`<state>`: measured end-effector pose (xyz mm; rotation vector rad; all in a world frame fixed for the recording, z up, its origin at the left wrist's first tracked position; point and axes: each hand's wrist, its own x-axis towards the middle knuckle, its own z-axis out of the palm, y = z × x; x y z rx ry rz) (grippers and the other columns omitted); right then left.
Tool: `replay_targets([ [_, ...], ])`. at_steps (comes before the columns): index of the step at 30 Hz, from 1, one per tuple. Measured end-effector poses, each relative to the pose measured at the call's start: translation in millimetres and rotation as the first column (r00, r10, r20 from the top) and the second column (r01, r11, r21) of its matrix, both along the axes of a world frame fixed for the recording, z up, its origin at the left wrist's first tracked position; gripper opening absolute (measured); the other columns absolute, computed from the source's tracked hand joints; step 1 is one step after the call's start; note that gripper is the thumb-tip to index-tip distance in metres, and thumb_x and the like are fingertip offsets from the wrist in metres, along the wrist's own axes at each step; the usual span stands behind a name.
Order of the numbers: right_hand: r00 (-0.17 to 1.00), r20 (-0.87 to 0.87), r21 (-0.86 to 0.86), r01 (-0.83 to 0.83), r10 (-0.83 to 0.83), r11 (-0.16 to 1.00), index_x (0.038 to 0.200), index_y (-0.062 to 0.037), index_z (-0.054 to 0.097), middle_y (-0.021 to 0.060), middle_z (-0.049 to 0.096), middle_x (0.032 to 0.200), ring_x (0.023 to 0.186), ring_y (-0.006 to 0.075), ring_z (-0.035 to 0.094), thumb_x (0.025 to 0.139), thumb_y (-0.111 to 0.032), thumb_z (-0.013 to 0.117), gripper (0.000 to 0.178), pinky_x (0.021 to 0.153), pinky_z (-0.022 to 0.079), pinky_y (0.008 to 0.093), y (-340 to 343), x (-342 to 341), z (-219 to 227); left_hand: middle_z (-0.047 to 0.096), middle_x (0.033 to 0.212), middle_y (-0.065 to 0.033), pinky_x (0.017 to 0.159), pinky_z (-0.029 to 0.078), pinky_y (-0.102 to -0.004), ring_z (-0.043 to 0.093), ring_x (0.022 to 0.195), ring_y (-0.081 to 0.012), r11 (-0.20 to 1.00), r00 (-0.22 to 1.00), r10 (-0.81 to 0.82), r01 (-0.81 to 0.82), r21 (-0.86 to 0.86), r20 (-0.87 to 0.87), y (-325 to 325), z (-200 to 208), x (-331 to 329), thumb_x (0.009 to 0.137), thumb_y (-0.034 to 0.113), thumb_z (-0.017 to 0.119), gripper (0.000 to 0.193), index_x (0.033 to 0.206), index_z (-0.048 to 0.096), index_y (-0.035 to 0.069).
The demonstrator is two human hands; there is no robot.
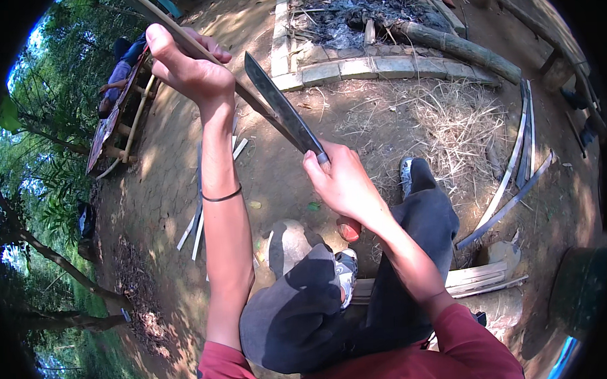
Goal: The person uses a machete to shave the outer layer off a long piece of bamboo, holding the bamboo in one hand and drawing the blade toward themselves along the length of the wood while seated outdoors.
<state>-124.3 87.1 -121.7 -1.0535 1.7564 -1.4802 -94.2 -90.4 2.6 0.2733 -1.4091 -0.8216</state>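
Observation:
My left hand (196, 69), raised at the upper left, is closed round a long brown bamboo strip (253, 101), its thumb pointing up. The strip slants down from the top edge toward my right hand (343, 181). That hand grips a large knife (277, 100) by its handle. Its broad dark blade points up and left, with the lower part lying against or just over the strip; I cannot tell whether they touch. Below the right hand shows the reddish butt (348, 229) of the handle. Both hands are above my bent knees.
A brick-edged fire pit (359, 69) with ash and a thick bamboo pole (459, 47) lies ahead. Pale shavings (458, 124) and curved strips (501, 199) are on the right. Split bamboo (477, 277) lies beside my legs. At far left, a person (118, 79) is on a bench (117, 122).

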Motion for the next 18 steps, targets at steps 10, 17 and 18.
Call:
replay_targets([
  [10,0.999,-0.039,-0.100,-0.024,0.020,0.995,0.091,0.0045,0.056,0.0228,0.059,0.058,0.059,0.0406,0.064,0.091,-0.011,0.053,0.016,0.053,0.050,0.0446,16,26,29,0.040,0.041,-0.0023,0.039,0.031,-0.0244,0.038,0.036,-0.0092,0.925,0.949,0.304,-0.316,-0.213,-0.087,12,8,21,0.092,0.035,0.055,0.055,0.048,0.041,0.005],
  [17,0.989,-0.140,-0.064,0.045,-0.053,0.997,0.093,0.0026,0.055,0.0194,0.055,0.058,0.058,0.0396,0.061,0.091,-0.011,0.054,0.014,0.053,0.045,0.0422,26,32,25,0.048,0.049,-0.0003,0.048,0.036,-0.0240,0.042,0.047,-0.0083,0.572,0.770,0.636,-0.520,-0.635,-0.058,-5,4,34,0.089,0.017,0.054,0.027,0.082,0.066,-0.006],
  [18,0.989,-0.140,-0.059,0.039,-0.047,0.998,0.093,0.0030,0.055,0.0193,0.055,0.058,0.058,0.0400,0.060,0.091,-0.011,0.054,0.015,0.054,0.045,0.0422,26,32,29,0.048,0.049,0.0001,0.048,0.036,-0.0240,0.042,0.047,-0.0085,0.496,0.727,0.683,-0.533,-0.685,-0.072,-8,4,35,0.088,0.015,0.054,0.024,0.084,0.066,-0.006],
])
